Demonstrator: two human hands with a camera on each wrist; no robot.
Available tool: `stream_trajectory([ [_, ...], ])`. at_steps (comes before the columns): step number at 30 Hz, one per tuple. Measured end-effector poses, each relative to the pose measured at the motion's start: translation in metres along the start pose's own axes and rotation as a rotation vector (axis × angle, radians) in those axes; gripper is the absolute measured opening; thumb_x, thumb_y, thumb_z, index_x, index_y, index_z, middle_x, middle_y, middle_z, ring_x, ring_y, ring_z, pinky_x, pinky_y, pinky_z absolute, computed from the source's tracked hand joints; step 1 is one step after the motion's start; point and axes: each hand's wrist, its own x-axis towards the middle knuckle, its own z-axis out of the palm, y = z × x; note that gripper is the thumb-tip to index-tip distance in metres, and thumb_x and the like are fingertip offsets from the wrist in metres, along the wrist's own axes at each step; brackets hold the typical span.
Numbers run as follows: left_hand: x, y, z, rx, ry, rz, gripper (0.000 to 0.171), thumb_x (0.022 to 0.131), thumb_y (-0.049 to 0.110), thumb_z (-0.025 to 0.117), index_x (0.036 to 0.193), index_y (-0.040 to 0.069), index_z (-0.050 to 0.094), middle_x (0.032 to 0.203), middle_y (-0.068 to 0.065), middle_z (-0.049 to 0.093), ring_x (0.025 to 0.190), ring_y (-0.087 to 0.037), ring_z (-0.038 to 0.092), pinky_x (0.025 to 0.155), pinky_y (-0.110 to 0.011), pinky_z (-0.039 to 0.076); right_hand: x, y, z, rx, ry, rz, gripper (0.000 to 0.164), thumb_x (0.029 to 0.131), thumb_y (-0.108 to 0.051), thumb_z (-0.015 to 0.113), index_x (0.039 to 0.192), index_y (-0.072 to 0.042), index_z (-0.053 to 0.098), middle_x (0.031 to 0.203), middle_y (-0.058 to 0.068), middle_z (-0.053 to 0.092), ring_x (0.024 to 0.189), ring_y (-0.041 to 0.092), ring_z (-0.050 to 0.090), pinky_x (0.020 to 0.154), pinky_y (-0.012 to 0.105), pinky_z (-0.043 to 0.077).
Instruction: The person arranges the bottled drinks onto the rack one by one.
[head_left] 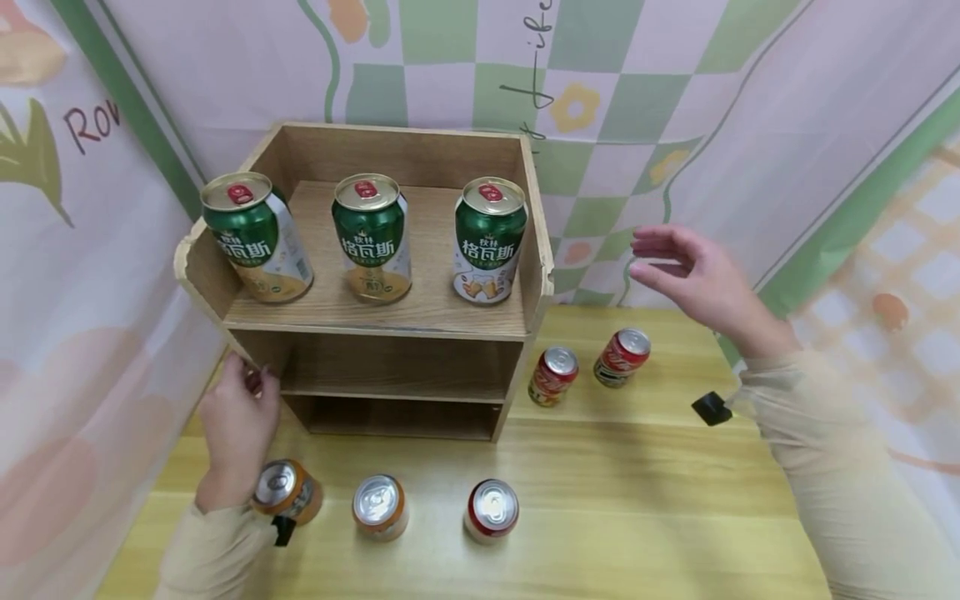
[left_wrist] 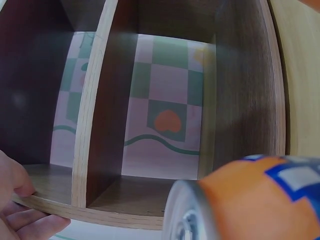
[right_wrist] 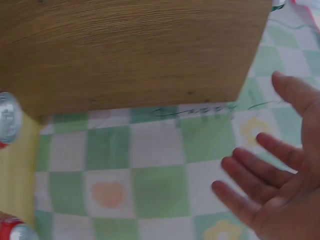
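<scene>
My left hand (head_left: 238,417) grips the left side panel of a small wooden shelf (head_left: 375,327), thumb inside and fingers outside in the left wrist view. Three green-and-white drink cans (head_left: 372,242) stand in a row on the shelf's top tier. Both lower tiers hold nothing that I can see. My right hand (head_left: 697,279) hovers in the air to the right of the shelf, holding nothing. Its fingers (right_wrist: 255,175) are spread apart in the right wrist view, near the shelf's side panel (right_wrist: 130,55).
Beside the shelf's right side stand two red cans (head_left: 551,379) on the wooden table (head_left: 600,500). In front of it are two orange cans (head_left: 382,512), one close by my left wrist, and a can with a red rim (head_left: 491,512). Patterned cloth (head_left: 592,50) hangs behind.
</scene>
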Motion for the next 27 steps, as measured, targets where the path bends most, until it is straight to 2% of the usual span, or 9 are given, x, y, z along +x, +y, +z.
stream_trajectory([
  [7,0.001,0.000,0.000,0.004,-0.002,0.003,0.013,0.089,0.000,0.061,0.095,-0.011,0.060,0.081,-0.031,0.070,0.067,-0.049,0.070,0.059,-0.063,0.054,-0.013,0.038,0.026,0.117,-0.016,-0.029,0.049,0.098,-0.010,0.067,0.142,0.002,0.049,0.139,0.020,0.056,0.110,-0.003,0.061,0.094,0.011,0.050],
  [13,0.002,0.000,0.001,0.004,-0.007,-0.002,0.014,0.089,0.003,0.059,0.094,-0.010,0.059,0.080,-0.031,0.071,0.067,-0.049,0.070,0.059,-0.063,0.053,-0.023,0.060,0.049,0.196,-0.039,-0.062,0.052,0.099,-0.008,0.065,0.144,0.008,0.044,0.141,0.029,0.051,0.111,-0.002,0.060,0.095,0.013,0.050],
  [17,0.001,0.000,0.001,0.004,-0.006,-0.007,0.013,0.089,0.002,0.060,0.094,-0.010,0.059,0.080,-0.031,0.071,0.067,-0.049,0.070,0.059,-0.063,0.054,-0.028,0.076,0.066,0.263,-0.042,-0.053,0.053,0.097,-0.003,0.066,0.144,0.010,0.044,0.142,0.030,0.049,0.115,-0.001,0.058,0.097,0.014,0.049],
  [24,0.000,0.001,0.001,0.005,-0.007,-0.001,0.013,0.089,0.001,0.060,0.095,-0.011,0.060,0.080,-0.031,0.070,0.067,-0.049,0.069,0.058,-0.062,0.053,-0.032,0.104,0.083,0.307,-0.036,-0.058,0.055,0.096,0.000,0.066,0.144,0.011,0.042,0.143,0.030,0.047,0.118,0.002,0.056,0.099,0.014,0.049],
  [27,0.000,0.001,0.001,-0.004,-0.007,-0.008,0.013,0.090,-0.001,0.060,0.096,-0.012,0.060,0.081,-0.032,0.070,0.067,-0.049,0.069,0.058,-0.062,0.055,-0.032,0.116,0.093,0.310,-0.037,-0.053,0.055,0.095,0.000,0.067,0.144,0.011,0.043,0.144,0.030,0.047,0.123,0.010,0.055,0.104,0.019,0.047],
])
